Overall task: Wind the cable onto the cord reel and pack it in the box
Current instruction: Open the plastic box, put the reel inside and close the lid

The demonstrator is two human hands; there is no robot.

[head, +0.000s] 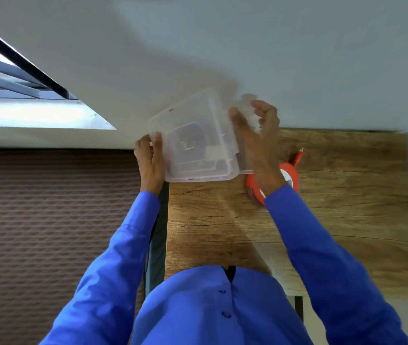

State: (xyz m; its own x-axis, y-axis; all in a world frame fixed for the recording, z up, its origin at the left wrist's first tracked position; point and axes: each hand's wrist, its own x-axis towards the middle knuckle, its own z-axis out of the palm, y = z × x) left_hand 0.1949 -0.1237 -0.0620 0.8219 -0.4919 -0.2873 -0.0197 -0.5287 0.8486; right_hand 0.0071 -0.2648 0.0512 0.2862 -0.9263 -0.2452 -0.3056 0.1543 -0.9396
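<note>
A clear plastic box (193,143) is held tilted above the far left corner of the wooden table (322,220). My left hand (149,160) grips its left edge. My right hand (257,135) holds the box's right side, where a clear lid or flap (247,103) sticks up, blurred. Something small and dark shows through the box wall; I cannot tell what it is. An orange cord reel (290,178) lies on the table below my right wrist, partly hidden by it. Its orange plug end (299,155) points to the far right.
A white wall runs behind the table. To the left lies a brown ribbed bed or mattress surface (48,220), with a window (11,78) at the far left. The table's left edge has a dark metal frame (158,232).
</note>
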